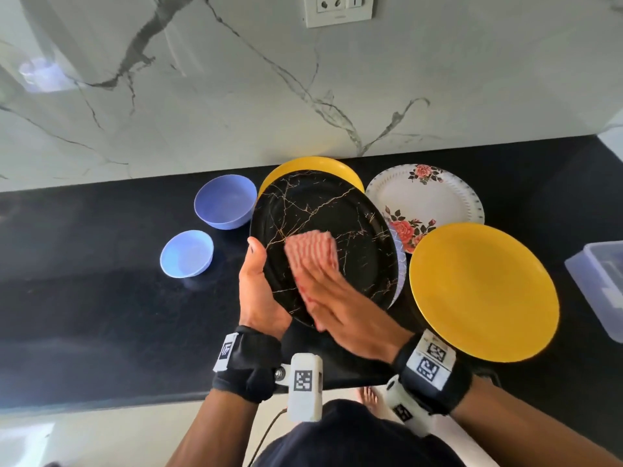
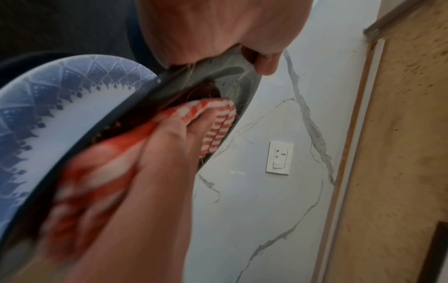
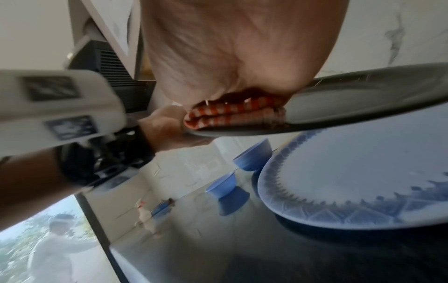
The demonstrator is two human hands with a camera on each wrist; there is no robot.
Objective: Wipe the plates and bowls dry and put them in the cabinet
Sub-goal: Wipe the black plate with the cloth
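A black plate with gold veins (image 1: 323, 224) is held tilted above the counter. My left hand (image 1: 258, 284) grips its near-left rim, thumb on the upper face. My right hand (image 1: 340, 305) lies flat with straight fingers, pressing a folded red-and-white striped cloth (image 1: 312, 256) onto the plate's face. In the left wrist view the cloth (image 2: 215, 122) lies under the right fingers against the dark plate (image 2: 240, 82). The right wrist view shows the cloth (image 3: 232, 114) squeezed between palm and plate (image 3: 363, 107).
A blue-patterned plate (image 3: 351, 172) lies on the counter right under the black one. Around it on the black counter (image 1: 101, 298): two blue bowls (image 1: 225, 201) (image 1: 186, 253), yellow plates (image 1: 482, 291) (image 1: 310, 166), a floral plate (image 1: 428, 200), a clear box (image 1: 600, 284) at right.
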